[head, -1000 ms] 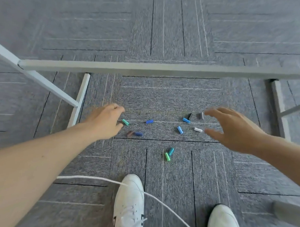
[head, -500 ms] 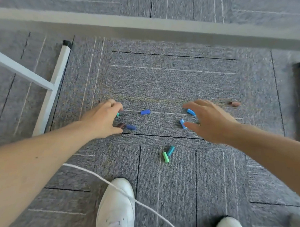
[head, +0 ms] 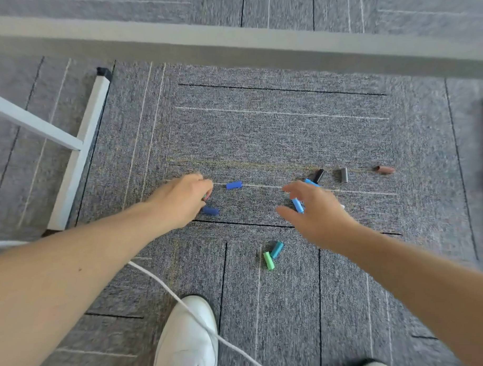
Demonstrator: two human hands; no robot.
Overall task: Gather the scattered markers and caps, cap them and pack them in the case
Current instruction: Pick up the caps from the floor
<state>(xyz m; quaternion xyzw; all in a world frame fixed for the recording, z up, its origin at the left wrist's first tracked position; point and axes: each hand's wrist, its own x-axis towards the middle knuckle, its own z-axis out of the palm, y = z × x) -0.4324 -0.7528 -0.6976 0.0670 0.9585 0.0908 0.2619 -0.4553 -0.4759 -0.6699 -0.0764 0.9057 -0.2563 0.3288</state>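
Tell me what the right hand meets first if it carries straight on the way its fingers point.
Likely the light blue cap, lying between thumb and fingers of the right hand; the hand's height above the carpet is unclear. Past it, the blue cap.

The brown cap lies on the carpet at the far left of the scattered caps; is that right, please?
Not quite: the head view shows the brown cap lying on the carpet at the far right of the scattered caps, beyond the grey cap.
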